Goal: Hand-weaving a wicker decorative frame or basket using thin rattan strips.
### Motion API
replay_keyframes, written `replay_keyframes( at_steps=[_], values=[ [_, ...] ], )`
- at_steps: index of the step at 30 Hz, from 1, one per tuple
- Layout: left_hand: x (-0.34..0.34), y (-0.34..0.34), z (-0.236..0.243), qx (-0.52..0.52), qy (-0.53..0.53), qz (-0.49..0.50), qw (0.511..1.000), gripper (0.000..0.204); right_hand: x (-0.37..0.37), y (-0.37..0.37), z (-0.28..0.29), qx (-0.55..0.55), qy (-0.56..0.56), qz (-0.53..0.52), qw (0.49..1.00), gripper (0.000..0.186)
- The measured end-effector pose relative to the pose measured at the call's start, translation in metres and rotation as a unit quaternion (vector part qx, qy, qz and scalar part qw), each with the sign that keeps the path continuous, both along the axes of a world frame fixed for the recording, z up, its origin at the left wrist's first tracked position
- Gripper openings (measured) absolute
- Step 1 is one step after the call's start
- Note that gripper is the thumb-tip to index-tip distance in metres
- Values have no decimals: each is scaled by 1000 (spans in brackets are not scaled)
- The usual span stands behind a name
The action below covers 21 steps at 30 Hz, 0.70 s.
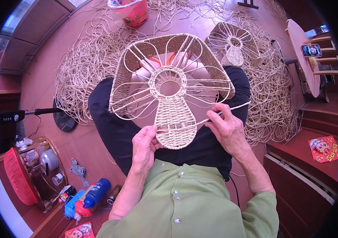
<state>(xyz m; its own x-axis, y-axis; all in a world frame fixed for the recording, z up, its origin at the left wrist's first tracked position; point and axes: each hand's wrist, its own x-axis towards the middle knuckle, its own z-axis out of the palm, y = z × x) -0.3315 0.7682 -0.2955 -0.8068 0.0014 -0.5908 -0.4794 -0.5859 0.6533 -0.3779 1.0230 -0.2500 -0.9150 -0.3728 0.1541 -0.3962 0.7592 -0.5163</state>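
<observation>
A cream woven basket (216, 69) with open looped spokes round a ring rests on my lap, its paddle-shaped woven panel (177, 139) pointing toward me. My left hand (144, 144) is closed on the left edge of that panel, beside a band of open strands across it. My right hand (226, 129) pinches a loose cord (240, 105) to the right of the panel; the cord runs leftward to the weave.
Piles of cord (77, 83) lie around me, with a second basket (234, 55) at back right. A red bucket (133, 16) stands behind. A fan (2, 117), round tray (38, 186) and bottles (95, 192) are left; a table (302, 31) with a phone (312, 50) is right.
</observation>
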Motion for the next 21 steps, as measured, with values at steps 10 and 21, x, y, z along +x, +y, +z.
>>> replay_keyframes(
  at_steps=[10, 21],
  values=[
    [13, 23, 7, 58, -22, 27, 998, 46, -20, 34, -28, 83, 114, 148, 979, 28],
    [4, 13, -15, 242, -38, 13, 969, 40, -45, 116, 17, 127, 218, -128, 959, 18]
  ],
)
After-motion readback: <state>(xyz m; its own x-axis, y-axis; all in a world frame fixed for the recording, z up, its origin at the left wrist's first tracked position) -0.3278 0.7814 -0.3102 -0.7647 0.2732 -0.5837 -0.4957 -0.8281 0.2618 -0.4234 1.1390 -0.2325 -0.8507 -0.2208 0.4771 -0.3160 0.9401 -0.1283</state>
